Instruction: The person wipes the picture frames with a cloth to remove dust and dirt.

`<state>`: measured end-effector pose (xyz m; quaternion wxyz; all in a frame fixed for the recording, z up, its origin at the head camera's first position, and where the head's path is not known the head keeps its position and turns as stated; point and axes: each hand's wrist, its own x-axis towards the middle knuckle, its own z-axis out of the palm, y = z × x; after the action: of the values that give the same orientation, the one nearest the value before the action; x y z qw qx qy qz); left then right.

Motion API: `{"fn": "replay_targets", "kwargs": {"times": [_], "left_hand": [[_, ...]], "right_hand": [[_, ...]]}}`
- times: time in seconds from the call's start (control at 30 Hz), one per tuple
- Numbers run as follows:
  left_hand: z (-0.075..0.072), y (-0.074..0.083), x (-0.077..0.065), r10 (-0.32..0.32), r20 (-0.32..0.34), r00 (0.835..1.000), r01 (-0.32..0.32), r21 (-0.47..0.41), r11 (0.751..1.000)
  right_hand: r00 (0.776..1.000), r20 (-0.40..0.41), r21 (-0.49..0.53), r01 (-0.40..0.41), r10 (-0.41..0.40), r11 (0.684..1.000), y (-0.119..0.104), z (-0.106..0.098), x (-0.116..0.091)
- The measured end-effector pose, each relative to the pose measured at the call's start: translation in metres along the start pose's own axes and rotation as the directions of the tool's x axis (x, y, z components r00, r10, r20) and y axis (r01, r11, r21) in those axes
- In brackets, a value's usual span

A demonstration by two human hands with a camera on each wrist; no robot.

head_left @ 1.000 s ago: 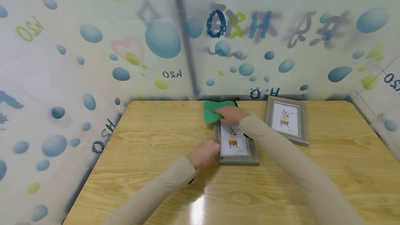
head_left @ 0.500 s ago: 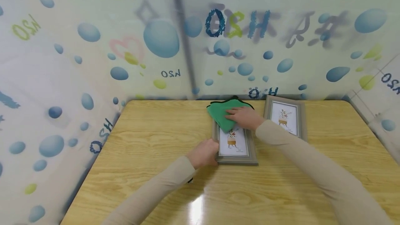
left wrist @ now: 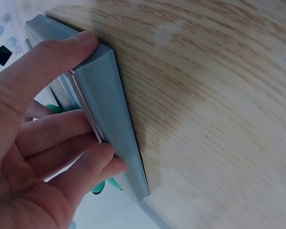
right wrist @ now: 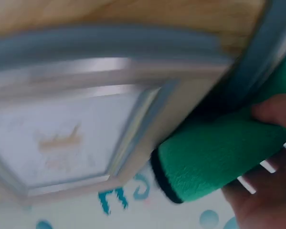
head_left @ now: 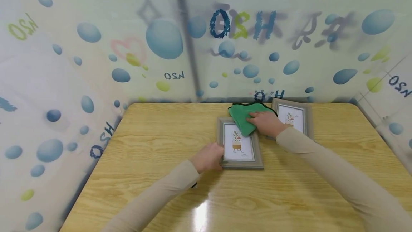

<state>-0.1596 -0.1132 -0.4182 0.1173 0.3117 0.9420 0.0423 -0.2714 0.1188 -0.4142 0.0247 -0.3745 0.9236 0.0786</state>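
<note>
A grey picture frame [head_left: 239,165] with a potted-plant print lies on the table, face up. My left hand [head_left: 209,156] grips its near left side. In the left wrist view the thumb lies over the frame's [left wrist: 102,83] corner and the other fingers touch its face side. My right hand [head_left: 265,122] holds a green cloth [head_left: 241,114] with a black edge over the frame's far right corner. The right wrist view shows the thumb on top of the cloth [right wrist: 214,157] and fingers along its other side. The cloth hides that corner.
A second, matching picture frame [head_left: 293,112] lies to the right, slightly turned and partly covered by my right hand and sleeve. The wooden table [head_left: 154,135] meets a patterned wall covering [head_left: 128,46] at its back edge. Light reflects off the table near the front.
My right hand has slid the green cloth rightward across the frame's far end, from the left corner to the right corner. My left hand has kept its grip on the frame.
</note>
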Motion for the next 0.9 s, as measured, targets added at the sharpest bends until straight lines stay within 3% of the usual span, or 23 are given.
{"fn": "replay_targets", "kwargs": {"times": [0.1, 0.23, 0.43, 0.6, 0.73, 0.9], "left_hand": [[0.000, 0.000, -0.001, 0.003, 0.001, 1.000, -0.003, -0.003, 1.000], [0.001, -0.001, -0.002, 0.026, -0.008, 1.000, -0.026, 0.009, 1.000], [0.002, -0.004, -0.003, 0.094, -0.052, 0.994, -0.090, 0.066, 0.994], [0.001, -0.004, -0.001, 0.106, -0.053, 0.993, -0.102, 0.080, 0.992], [0.000, -0.004, 0.000, 0.089, -0.045, 0.995, -0.086, 0.049, 0.995], [0.000, -0.004, 0.000, 0.070, -0.064, 0.995, -0.070, 0.001, 0.998]], "right_hand": [[0.999, 0.021, 0.080, -0.042, 0.040, 0.996, -0.009, 0.000, 0.007], [0.998, 0.041, 0.112, -0.058, 0.053, 0.992, -0.027, -0.001, 0.019], [1.000, 0.012, 0.167, -0.011, 0.009, 0.986, -0.052, -0.004, 0.041], [0.998, 0.029, 0.222, 0.055, -0.063, 0.974, -0.057, -0.010, 0.051], [0.995, 0.027, 0.168, 0.088, -0.094, 0.982, -0.050, -0.009, 0.049], [0.996, 0.011, 0.010, 0.084, -0.085, 0.996, -0.041, -0.009, 0.038]]}}
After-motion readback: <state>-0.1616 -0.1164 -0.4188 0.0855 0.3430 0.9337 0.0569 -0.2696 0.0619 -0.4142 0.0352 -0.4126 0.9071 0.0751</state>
